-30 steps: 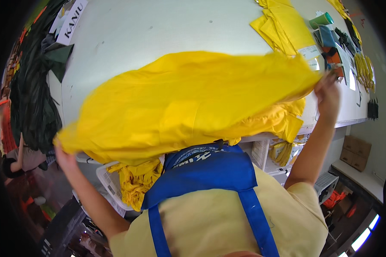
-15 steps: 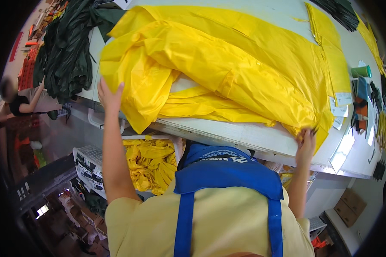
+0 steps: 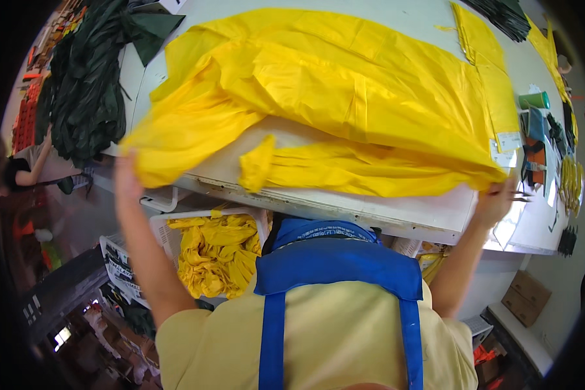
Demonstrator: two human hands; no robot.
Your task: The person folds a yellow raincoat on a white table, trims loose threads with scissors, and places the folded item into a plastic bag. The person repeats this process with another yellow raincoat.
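Observation:
A large yellow garment point(image 3: 318, 78) of thin, shiny fabric lies spread across the white table. My left hand point(image 3: 129, 177), smeared by motion, is closed on its left end and draws that end over the front edge. At the garment's front right corner, my right hand point(image 3: 496, 203) pinches the fabric. A slim dark tool with two pointed tips point(image 3: 521, 196), like thread snips, juts out of the same hand. A loose yellow strip of the garment, perhaps a sleeve point(image 3: 344, 170), runs along the front, with bare tabletop showing behind its left end.
Dark green fabric point(image 3: 88, 84) hangs over the table's left side. Below the front edge stands a white basket point(image 3: 166, 237) of crumpled yellow fabric. To the right are a folded yellow piece point(image 3: 494, 78) and a green cylinder point(image 3: 534, 100). Another person's arm point(image 3: 38, 162) shows far left.
My left hand has moved left and toward me, pulling the garment's left end out. My right hand has shifted right with its corner. The front strip now lies apart from the left end.

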